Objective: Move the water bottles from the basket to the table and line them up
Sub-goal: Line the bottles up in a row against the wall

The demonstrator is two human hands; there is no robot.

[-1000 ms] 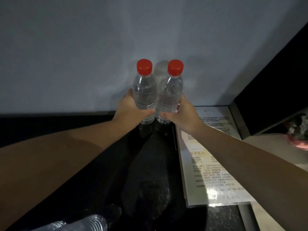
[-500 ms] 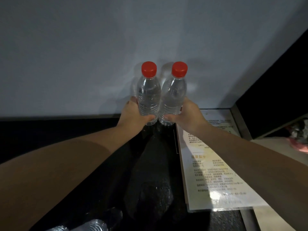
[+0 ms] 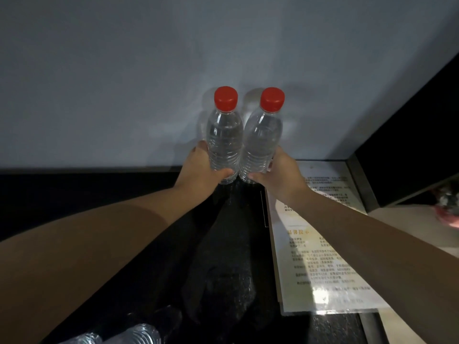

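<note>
Two bare forearms, without sleeves, extend from the lower frame corners. The left hand [image 3: 201, 167] and right hand [image 3: 280, 175] are ungloved; no rings, watch or wristbands are visible.

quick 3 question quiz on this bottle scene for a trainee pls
1. True or false: both bottle caps are red.
2. What does the right hand grip? A) the printed sheet B) the right bottle C) nothing
3. Fill in: the left hand grips the left bottle near its ____.

Key: 1 true. 2 B. 3 base. The printed sheet lies flat on the dark table.
</note>
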